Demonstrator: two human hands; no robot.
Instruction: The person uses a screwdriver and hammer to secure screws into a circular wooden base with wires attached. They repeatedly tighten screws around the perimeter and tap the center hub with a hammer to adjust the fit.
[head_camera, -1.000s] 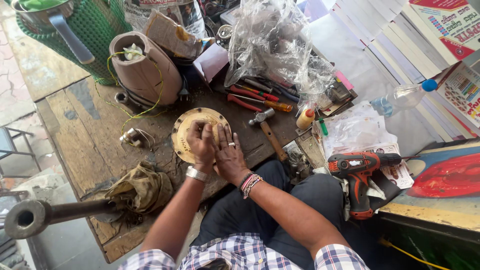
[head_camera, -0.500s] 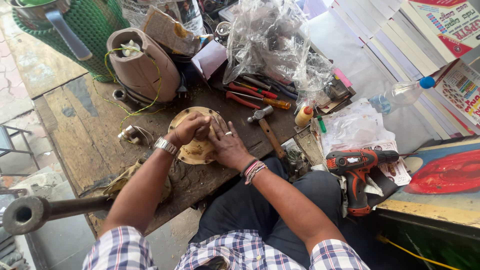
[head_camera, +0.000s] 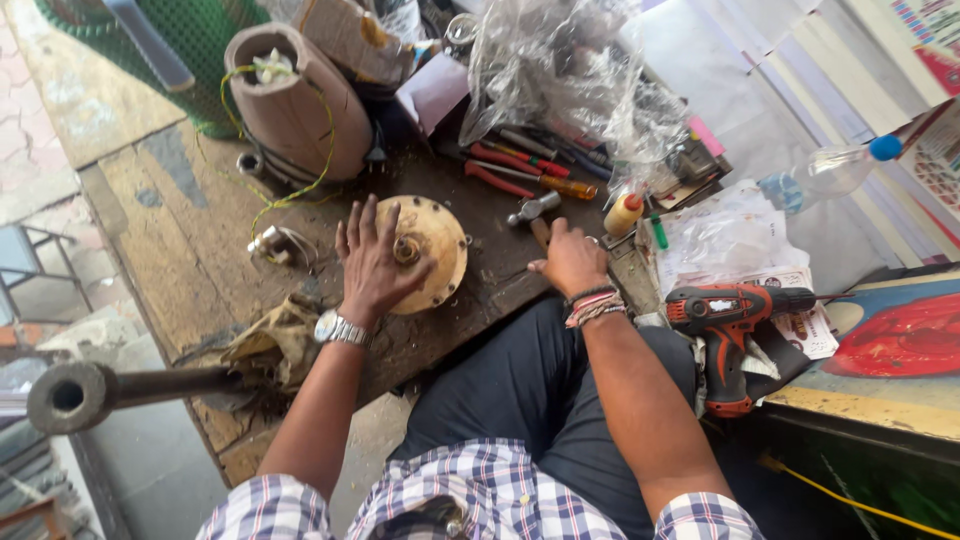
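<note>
My left hand (head_camera: 372, 262): fingers spread wide, flat on the round brass cover (head_camera: 432, 253).
My right hand (head_camera: 572, 262): closed around the hammer (head_camera: 534, 212) handle.
Clear plastic bag (head_camera: 570, 75): contents unclear.

A brown motor housing (head_camera: 290, 100) with yellow-green wire stands near the far left corner of the workbench (head_camera: 150, 220). Beside it lies crumpled clear plastic (head_camera: 570, 70) over red-handled pliers (head_camera: 500, 170) and screwdrivers (head_camera: 545, 160). A small glue bottle (head_camera: 626, 212) sits at the bench's right edge. A rag (head_camera: 272, 340) lies at the near edge, by a steel pipe (head_camera: 120, 388). Off to the right rest a red drill (head_camera: 735, 325), a plastic bag (head_camera: 725, 240) and a water bottle (head_camera: 825, 172).
</note>
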